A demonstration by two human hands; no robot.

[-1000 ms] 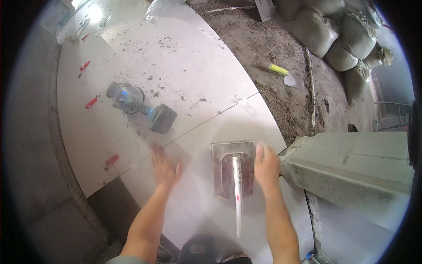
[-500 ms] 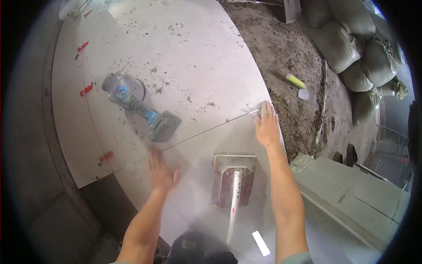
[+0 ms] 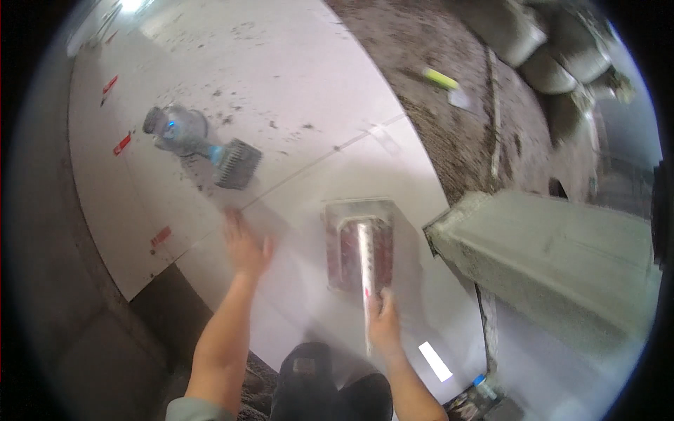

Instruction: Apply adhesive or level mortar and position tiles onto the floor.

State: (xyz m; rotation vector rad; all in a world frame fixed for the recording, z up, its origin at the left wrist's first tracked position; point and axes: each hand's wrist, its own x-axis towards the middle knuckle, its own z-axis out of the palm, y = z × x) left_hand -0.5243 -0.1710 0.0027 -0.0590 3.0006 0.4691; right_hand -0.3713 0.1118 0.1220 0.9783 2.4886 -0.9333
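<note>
My left hand (image 3: 246,245) lies flat on the large pale tile (image 3: 288,295), fingers spread, its fingertips close to the joint with the far tile (image 3: 295,77). My right hand (image 3: 385,326) is closed round the lower part of the long metal handle of a tile tamper (image 3: 364,259). The tamper's rectangular, dark reddish pad rests on the near tile, or just above it; I cannot tell which. Beyond the joint, a dusty cordless tile vibrator (image 3: 186,133) with a small blue light lies on the far tile, its ribbed battery end toward me.
Red markers (image 3: 121,145) line the far tile's left side. Rough mortar (image 3: 435,133) borders the right edge, with a yellow-green tube (image 3: 440,78) on it. Full sacks (image 3: 562,56) stand beyond. A grey ledge (image 3: 547,238) juts in at right. A white strip (image 3: 435,361) lies near my legs.
My right hand has left the tile's right edge and taken hold of the tamper's handle. My left hand stays flat on the tile. The whole view has shifted.
</note>
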